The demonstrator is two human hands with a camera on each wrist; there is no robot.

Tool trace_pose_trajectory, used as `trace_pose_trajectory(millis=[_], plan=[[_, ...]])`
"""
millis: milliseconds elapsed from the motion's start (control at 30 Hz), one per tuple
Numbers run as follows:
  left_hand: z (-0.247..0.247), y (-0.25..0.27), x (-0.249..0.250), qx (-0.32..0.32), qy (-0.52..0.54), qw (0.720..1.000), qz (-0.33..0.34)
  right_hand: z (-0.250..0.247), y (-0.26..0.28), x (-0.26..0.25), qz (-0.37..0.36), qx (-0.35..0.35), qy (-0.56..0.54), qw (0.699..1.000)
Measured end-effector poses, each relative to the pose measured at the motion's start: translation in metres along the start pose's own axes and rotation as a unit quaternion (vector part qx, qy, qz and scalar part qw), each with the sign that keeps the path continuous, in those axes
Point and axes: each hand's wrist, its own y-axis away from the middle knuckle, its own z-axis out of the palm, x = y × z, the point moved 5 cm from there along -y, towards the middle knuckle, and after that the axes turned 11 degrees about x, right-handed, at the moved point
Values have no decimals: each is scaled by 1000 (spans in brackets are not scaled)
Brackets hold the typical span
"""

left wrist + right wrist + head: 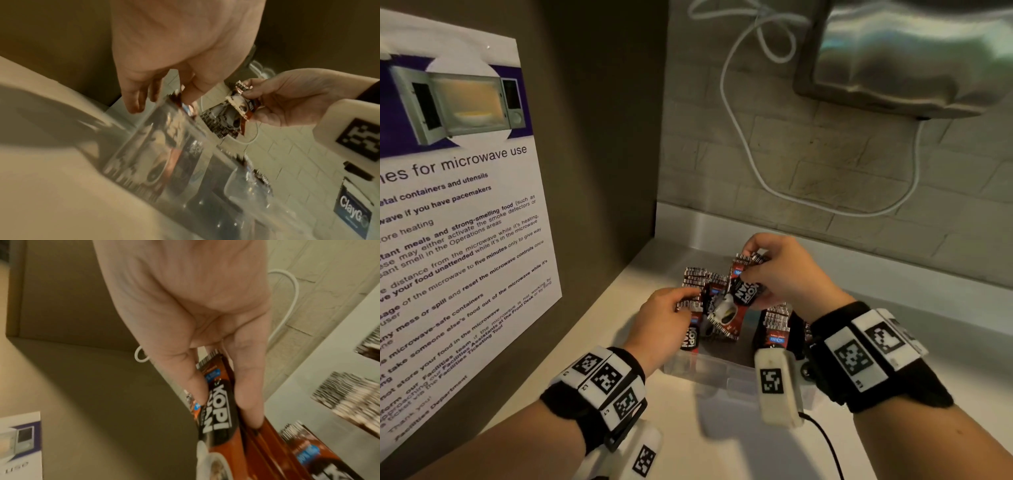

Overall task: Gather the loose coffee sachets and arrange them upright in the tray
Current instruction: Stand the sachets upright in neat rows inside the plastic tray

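Both hands are busy over a clear plastic tray [709, 371] on the pale tabletop [722, 445]. Right hand [784, 274] pinches a small bunch of coffee sachets [748, 284], thumb on one side and fingers on the other; the right wrist view reads "KOPI" on the front one. Left hand [671, 318] has its fingers curled on the tops of the sachets standing at the tray's left end [693, 284]. More sachets [775, 322] stand at the right end; too packed to count. Only the left wrist view shows a blue "ClayG…" sticker [352, 214] on the tiled wall. Left of the tray, a poster [458, 212] reads "for microwave use". A white cable [822, 202] hangs behind.
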Motion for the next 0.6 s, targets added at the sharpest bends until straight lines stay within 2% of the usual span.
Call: trace_pose_trajectory(millis=[133, 167, 233, 300, 367, 433, 533, 600], plan=[[-15, 6, 30, 27, 137, 990, 30, 0, 11, -14, -37, -50, -5, 998], [-16, 10, 38, -7, 169, 985, 37, 4, 15, -16, -47, -68, -6, 997], [-8, 18, 49, -122, 211, 969, 29, 14, 22, -20, -67, -92, -20, 993], [-1, 25, 53, -186, 191, 963, 23, 20, 27, -24, -81, -90, -48, 991], [-1, 27, 53, -169, 144, 975, 22, 24, 29, -26, -94, -72, -62, 991], [-2, 25, 47, -135, 143, 981, -2, 30, 31, -25, -103, -49, -72, 991], [-7, 24, 40, -90, 194, 976, -47, 38, 37, -13, -62, 21, -113, 991], [-11, 22, 36, -47, 239, 967, -77, 49, 42, -2, -26, 29, -96, 995]])
